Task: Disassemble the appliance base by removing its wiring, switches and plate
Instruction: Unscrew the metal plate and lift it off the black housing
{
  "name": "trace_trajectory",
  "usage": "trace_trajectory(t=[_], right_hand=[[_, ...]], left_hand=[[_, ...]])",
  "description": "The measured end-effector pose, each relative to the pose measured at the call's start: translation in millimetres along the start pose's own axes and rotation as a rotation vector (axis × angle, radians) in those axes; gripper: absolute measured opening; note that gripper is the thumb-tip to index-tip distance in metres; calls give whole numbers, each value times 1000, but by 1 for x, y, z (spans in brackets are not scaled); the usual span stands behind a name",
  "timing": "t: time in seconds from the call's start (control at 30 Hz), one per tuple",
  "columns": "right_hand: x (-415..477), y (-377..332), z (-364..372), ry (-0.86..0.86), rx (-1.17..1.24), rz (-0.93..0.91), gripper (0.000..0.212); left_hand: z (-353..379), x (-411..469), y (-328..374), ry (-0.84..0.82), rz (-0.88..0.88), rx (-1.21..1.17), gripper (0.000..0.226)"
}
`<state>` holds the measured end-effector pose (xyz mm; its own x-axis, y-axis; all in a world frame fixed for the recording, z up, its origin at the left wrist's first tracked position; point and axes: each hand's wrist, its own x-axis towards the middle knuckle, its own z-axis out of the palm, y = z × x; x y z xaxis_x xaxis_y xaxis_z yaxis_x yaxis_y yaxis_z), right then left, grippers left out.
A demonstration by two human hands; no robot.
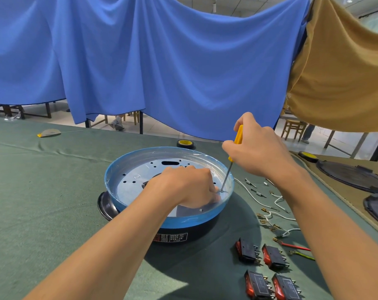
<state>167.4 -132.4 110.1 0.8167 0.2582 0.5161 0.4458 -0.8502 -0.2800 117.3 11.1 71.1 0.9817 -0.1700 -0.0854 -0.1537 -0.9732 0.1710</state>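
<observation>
The round appliance base (127,213) sits upside down on the green cloth, black below with a blue-filmed rim. Inside lies a perforated silver plate (138,176). My left hand (188,187) rests on the plate, its fingertips pinched at a screw by the right rim. My right hand (259,148) grips a yellow-handled screwdriver (237,135) held almost upright, its tip (222,190) down at that screw. To the right of the base lie several black-and-red rocker switches (266,271) and loose white, red and green wires (276,215).
A black tape roll (186,144) lies behind the base and another (308,156) at right. Black round covers (354,176) rest on a tan mat at the right edge. Small metal parts (253,187) lie near the wires. Blue and tan sheets hang behind the table.
</observation>
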Motion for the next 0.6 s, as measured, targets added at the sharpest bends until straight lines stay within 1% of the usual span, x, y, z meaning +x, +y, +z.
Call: trace_trajectory(t=[0.17,0.27,0.4,0.47,0.53,0.57,0.6], right_hand=[[-2,-1,1,40,-51,2,38],[2,3,1,1,-15,-9,26],[2,2,0,-44,38,-10,30],[0,1,3,-1,-29,-21,28],[-2,0,3,63,-86,-9,35],[-2,0,3,83,-91,-2,37],[-2,0,2,90,-84,-3,34]], left_hand=[[0,0,1,-5,-1,4,41],[0,0,-1,-1,-4,0,39],[0,0,-1,0,-3,-13,39],[0,0,0,5,2,-11,39],[0,-1,0,9,1,-11,39],[0,-1,0,10,0,-13,38],[0,-1,0,9,1,-15,38]])
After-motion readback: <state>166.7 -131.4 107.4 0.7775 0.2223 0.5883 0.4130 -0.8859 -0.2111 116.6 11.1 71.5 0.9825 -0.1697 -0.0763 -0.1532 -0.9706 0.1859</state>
